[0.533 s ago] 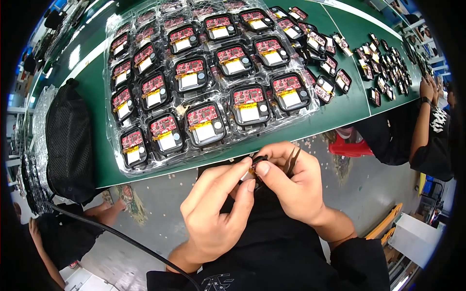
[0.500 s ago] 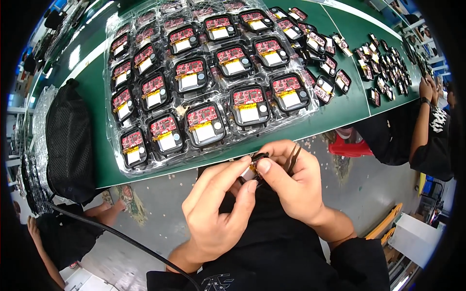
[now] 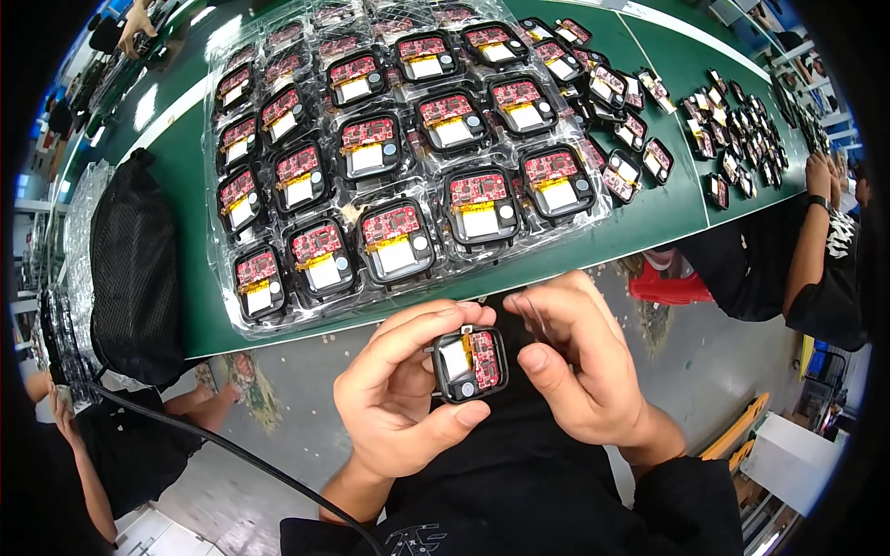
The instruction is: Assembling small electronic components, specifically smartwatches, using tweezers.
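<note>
My left hand grips a black smartwatch case by its edges, with the open back facing up. Inside it show a red circuit board, a white battery and a small round silver part. Just to the right, apart from the case, is my right hand, its thumb and forefinger spread. Dark tweezers, blurred, are tucked against its fingers. Beyond both hands, a clear plastic tray carries rows of similar open cases, each with a red board and a white battery.
Loose cases lie piled right of the tray on the green table; another cluster sits farther right. A black mesh bag is at the left edge, with a black cable below. Co-workers sit on both sides, near a red stool.
My right hand has moved off the case, its thumb and forefinger opening. The case has turned in my left hand, and its inside now faces up in full view.
</note>
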Demonstrator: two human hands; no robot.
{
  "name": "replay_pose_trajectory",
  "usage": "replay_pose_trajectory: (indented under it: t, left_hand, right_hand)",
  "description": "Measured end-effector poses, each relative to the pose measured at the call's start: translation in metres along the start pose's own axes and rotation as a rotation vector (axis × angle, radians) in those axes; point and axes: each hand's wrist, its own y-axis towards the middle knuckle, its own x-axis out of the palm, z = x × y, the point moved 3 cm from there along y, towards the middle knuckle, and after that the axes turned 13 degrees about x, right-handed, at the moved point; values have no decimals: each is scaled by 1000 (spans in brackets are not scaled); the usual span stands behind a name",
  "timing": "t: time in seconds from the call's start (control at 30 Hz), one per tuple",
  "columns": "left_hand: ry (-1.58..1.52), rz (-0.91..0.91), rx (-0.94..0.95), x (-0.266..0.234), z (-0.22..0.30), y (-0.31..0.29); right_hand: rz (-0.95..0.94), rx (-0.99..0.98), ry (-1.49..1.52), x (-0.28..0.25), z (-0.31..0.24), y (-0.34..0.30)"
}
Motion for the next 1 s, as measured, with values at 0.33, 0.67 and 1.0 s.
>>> replay_pose_trajectory:
  t: [0.33, 0.67, 1.0]
  left_hand:
    - [-171, 78, -121, 0, -4, -5]
    - [-160, 60, -130, 0, -2, -4]
    - [-127, 47, -132, -2, -1, -5]
  right_hand:
    - [331, -531, -624, 1, -5, -2]
    - [322, -472, -499, 1, 2, 0]
    - [345, -451, -567, 5, 1, 0]
